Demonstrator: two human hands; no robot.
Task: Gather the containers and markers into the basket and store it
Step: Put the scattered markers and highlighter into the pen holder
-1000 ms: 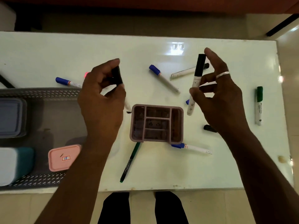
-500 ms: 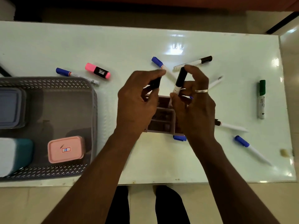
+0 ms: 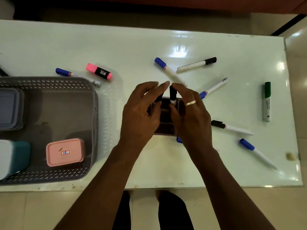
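Looking down, I saw both hands over the divided organizer [image 3: 166,128] at mid-table: right hand [image 3: 189,117] pinched a black-capped marker [image 3: 172,95] upright; left hand [image 3: 141,113] gripped another dark marker [image 3: 158,98]. Grey basket [image 3: 93,113] sat left.

We see bare table [image 3: 49,47] far-left; loose markers [image 3: 169,72] ring the organizer [image 3: 166,128] far and right. Basket [image 3: 93,113] wall blocks left; near edge between is open.
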